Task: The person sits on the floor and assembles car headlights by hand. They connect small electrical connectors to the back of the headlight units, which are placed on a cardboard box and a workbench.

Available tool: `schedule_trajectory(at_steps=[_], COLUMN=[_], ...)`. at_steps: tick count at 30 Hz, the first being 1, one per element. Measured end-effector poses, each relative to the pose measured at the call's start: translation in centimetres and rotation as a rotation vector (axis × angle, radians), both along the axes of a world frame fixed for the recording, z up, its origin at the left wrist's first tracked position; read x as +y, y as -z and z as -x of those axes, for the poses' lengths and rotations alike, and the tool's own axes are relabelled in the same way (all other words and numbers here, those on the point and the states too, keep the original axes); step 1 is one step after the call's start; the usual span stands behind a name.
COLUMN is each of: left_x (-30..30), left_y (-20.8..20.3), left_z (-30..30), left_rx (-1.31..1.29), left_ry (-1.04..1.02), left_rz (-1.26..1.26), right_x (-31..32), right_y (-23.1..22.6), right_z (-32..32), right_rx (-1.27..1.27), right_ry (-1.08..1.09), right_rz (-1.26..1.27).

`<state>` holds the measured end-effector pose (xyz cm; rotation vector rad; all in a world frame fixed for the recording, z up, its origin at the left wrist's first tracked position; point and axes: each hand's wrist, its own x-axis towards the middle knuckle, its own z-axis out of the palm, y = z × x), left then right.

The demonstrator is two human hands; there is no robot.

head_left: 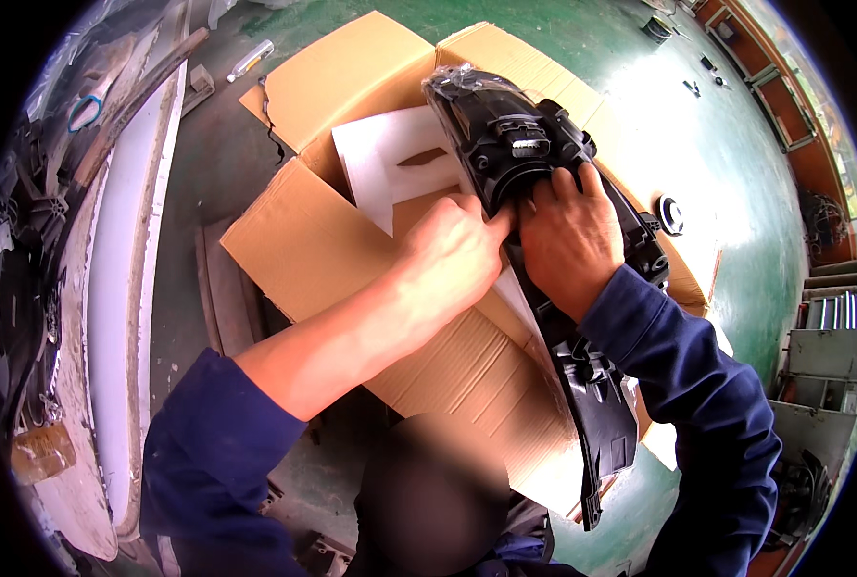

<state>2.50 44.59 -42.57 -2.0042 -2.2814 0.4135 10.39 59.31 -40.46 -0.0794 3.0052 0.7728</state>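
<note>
While dipping half-curled right hand (575,236) into black headlamp (555,327) near frame centre, holds left hand (455,242) nearly closed there; cannot tell either one's grip.

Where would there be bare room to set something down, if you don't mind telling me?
Best looks the green floor right of the cardboard box, between the round black part and the brown cabinets. A narrower strip lies between the box and the white panel. It's crowded at the black headlight, where left hand and right hand sit close.

Black headlight housing (501,125), tan cardboard box (318,236), green floor (756,264).
</note>
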Motion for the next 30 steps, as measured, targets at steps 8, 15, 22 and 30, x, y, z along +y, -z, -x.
schedule_trajectory(at_steps=[8, 15, 22, 30], left_x=[1.6, 2.1, 2.1, 1.8], left_y=[1.0, 1.0, 0.9, 1.5], left_z=[0.7, 0.5, 0.9, 0.5], left_rx=[-0.072, -0.234, -0.351, -0.276], left_ry=[-0.101, -0.223, -0.225, -0.229], left_rz=[0.066, -0.049, -0.086, -0.097], right_x=[0.2, 0.4, 0.5, 0.8], right_y=[0.1, 0.2, 0.1, -0.3], right_z=[0.1, 0.2, 0.2, -0.3], right_rx=[0.028, -0.002, -0.006, 0.047], right_ry=[-0.02, -0.011, -0.019, -0.104], right_rz=[0.03, -0.002, -0.014, 0.066])
